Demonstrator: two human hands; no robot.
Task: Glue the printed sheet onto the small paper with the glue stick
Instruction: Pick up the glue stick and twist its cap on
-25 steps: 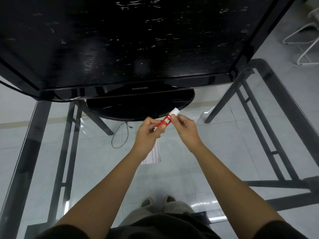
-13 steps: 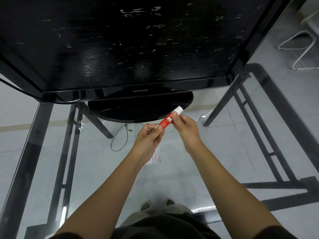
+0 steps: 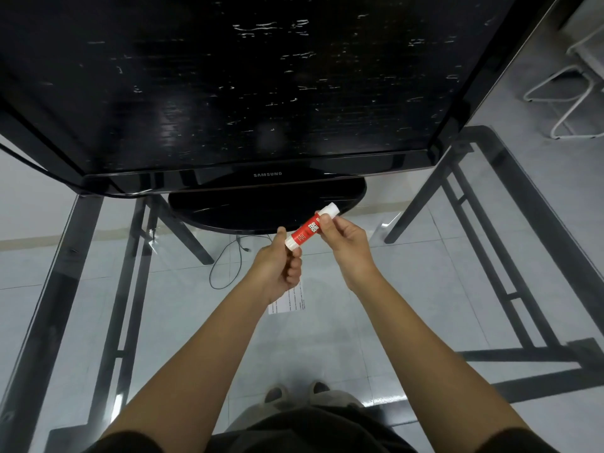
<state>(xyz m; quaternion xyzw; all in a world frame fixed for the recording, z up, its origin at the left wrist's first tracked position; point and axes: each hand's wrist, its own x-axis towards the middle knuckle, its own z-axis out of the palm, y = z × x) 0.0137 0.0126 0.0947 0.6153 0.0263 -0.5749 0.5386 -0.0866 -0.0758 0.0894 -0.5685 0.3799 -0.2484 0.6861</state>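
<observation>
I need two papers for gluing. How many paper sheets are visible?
1: a printed sheet lying partly behind the left hand; another may be hidden.

A person's left hand [image 3: 277, 266] and right hand [image 3: 344, 238] hold a red-and-white glue stick [image 3: 309, 227] tilted above a glass table [image 3: 183, 322], the left pinching its lower end and the right gripping it just below the white cap. A printed sheet [image 3: 292, 300] lies flat on the glass beneath the left hand, partly hidden by it. A black Samsung television [image 3: 228, 86] fills the table's far side.
</observation>
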